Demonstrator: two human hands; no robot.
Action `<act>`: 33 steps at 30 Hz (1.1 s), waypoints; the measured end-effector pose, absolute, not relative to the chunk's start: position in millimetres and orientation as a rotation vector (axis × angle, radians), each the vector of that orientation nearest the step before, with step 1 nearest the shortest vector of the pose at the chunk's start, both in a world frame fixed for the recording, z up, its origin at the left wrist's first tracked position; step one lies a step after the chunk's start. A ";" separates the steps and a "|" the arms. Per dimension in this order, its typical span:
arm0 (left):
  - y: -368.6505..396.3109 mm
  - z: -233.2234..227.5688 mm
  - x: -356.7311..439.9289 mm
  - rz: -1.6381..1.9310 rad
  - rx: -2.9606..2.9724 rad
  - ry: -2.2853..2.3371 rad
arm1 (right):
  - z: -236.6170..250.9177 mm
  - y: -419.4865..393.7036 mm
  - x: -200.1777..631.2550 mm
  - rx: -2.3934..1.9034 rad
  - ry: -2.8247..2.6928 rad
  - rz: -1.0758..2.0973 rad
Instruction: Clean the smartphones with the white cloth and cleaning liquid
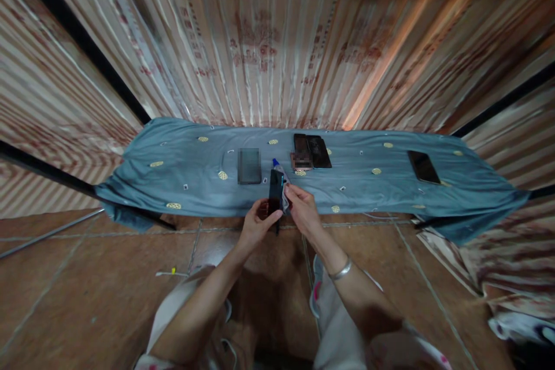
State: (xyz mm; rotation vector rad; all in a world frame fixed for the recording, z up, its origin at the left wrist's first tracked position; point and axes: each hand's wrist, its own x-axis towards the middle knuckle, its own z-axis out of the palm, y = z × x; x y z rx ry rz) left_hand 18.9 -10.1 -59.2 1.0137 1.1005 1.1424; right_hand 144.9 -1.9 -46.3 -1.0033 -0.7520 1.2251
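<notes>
A dark phone [274, 192] is held in the left hand [259, 221], whose fingers are curled behind it while the thumb is laid along its near end. The phone is positioned in front of the person, at the near edge of the bench [208, 185]; whether the bench is touched by it cannot be told. By the right hand [304, 210], with thumb and fingertips pinched together, a crumpled grey cloth [285, 203] is gripped against the phone's right side. Just beyond the phone, a small blue tip [274, 162] is seen; what it belongs to cannot be told.

The bench is covered with a blue-grey sheet printed with yellow motifs. To the left of the phone, a blurred grey tablet [249, 166] is laid flat. Beyond and to the right, 2 dark devices [319, 151] are set side by side, with a blurred brownish item [301, 162] at their near end. Well apart at the right, another dark phone [424, 166] is placed. A silver bracelet [341, 270] is worn on the right wrist.
</notes>
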 end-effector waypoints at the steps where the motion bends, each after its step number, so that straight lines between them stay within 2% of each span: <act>1: -8.1 -59.8 17.1 1.136 1.048 1.109 | -45.3 -3.6 145.3 -1.000 -0.769 1.213; 9: -7.7 -58.6 11.9 1.056 1.230 1.158 | -32.9 -6.4 161.4 -1.083 -0.882 0.989; 19: -11.5 -60.4 9.4 0.952 1.327 1.271 | -29.8 0.2 180.5 -0.996 -0.869 1.056; 28: -22.3 -47.7 12.9 0.787 1.074 0.990 | -41.1 13.6 197.0 -1.139 -1.125 0.860; 33: -26.9 -44.7 14.4 0.748 0.886 0.840 | -49.7 15.0 186.9 -1.216 -0.958 0.987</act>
